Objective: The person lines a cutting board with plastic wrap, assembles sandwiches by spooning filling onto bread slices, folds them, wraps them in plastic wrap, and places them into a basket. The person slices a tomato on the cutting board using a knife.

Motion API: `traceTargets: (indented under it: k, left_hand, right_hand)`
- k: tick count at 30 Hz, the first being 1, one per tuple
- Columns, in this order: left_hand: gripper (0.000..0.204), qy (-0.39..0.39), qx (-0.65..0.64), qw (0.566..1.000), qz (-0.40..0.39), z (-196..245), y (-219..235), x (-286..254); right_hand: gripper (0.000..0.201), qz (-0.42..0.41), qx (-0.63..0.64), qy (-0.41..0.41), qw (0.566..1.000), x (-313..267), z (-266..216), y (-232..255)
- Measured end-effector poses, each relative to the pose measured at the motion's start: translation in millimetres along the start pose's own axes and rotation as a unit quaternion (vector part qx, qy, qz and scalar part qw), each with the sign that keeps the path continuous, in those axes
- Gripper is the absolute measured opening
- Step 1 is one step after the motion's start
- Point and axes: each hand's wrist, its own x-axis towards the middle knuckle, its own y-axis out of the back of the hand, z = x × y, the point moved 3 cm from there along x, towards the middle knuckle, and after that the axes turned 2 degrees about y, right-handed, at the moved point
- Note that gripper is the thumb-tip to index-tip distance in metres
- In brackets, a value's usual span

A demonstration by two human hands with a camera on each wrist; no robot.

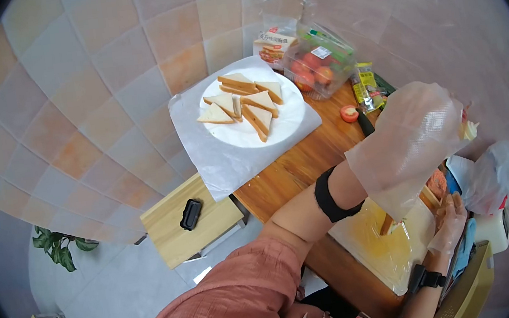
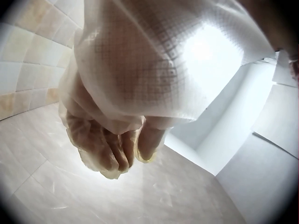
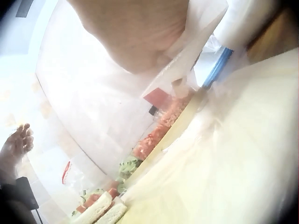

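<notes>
My left hand, in a loose clear plastic glove, is raised over the right side of the table. Its gloved fingers hang loosely curled in the left wrist view, with yellow on one fingertip and nothing seen in their grasp. My right hand, also gloved, lies along the right edge of the film-covered board, fingers fairly straight. Beyond its fingertips is a pinkish shredded filling. A sandwich with filling is on the board, partly hidden by the left glove. Bread slices and greens show in the right wrist view.
A white plate of triangular bread pieces sits on white paper at the back. Beside it are a tomato box, a cut tomato and a black-handled knife. A yellow basket and plastic bags crowd the right side.
</notes>
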Motion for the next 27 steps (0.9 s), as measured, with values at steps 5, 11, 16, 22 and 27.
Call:
traceTargets:
  k: [5,11,16,22,27]
  left_hand:
    - [0.015,-0.037,-0.002,0.998,0.041,5,-9,1]
    - [0.013,-0.025,-0.004,0.999,0.029,10,-19,4]
    - [0.010,0.006,0.006,0.996,-0.088,13,-35,10]
    - [0.013,0.025,0.023,0.994,-0.106,11,-58,17]
    - [0.014,-0.022,0.088,0.984,-0.152,-3,-41,7]
  right_hand:
    - [0.037,0.037,-0.018,0.031,0.999,-4,9,8]
    - [0.039,0.019,-0.049,0.020,0.998,1,16,12]
    - [0.038,0.027,-0.070,0.033,0.997,-4,25,14]
    - [0.037,0.033,-0.104,0.062,0.992,-32,-6,7]
    - [0.032,0.101,-0.104,0.006,0.989,-37,14,23]
